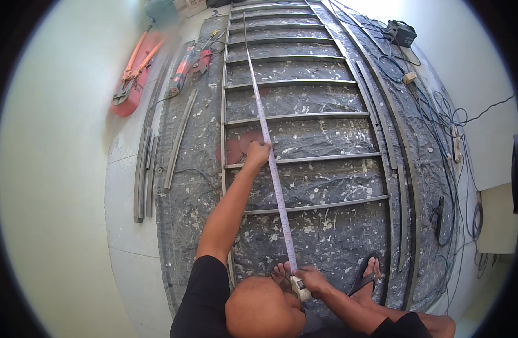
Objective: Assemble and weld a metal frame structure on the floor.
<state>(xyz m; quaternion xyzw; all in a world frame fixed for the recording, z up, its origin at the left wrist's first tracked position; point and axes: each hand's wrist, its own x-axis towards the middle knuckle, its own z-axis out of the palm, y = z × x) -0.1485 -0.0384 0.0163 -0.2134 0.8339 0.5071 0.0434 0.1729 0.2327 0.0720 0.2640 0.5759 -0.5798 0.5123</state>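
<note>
A long metal frame with several crossbars (pixel 304 116), like a ladder or grille, lies flat on the floor. Along it runs the pale blade of a tape measure (pixel 277 188), pulled out toward the far end. My left hand (pixel 259 153) is closed on the blade's left edge, close above one of the nearer crossbars. By my feet, my right hand (pixel 312 280) is wrapped round the white tape measure case (pixel 299 288). Two reddish round discs (pixel 230 152) lie just left of my left hand, partly under the frame.
A paint-spattered dark sheet (pixel 200 146) covers the floor. Loose metal bars (pixel 143 174) lie left, others right. Orange-handled bolt cutters (pixel 134 73) rest on a red case at far left, near a red angle grinder (pixel 201 62). A dark machine (pixel 401 34) and tangled cables (pixel 439 152) are right.
</note>
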